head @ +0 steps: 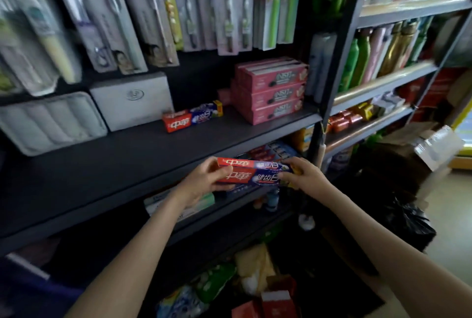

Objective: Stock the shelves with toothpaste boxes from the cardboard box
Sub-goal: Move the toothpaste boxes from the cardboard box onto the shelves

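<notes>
A dark shelf (115,169) in a shop aisle carries a stack of pink boxes (270,90) at its right end and a lone toothpaste box (191,117) lying lengthwise toward the back edge, seemingly the start of a row. Just in front of the shelf's front edge, a person holds what look like two stacked toothpaste boxes (255,174) level and parallel to that edge, likely so they can slide in flat. The left grip (204,179) wraps the red end and the right grip (304,177) pinches the blue end, both closed on the stack to keep it square.
</notes>
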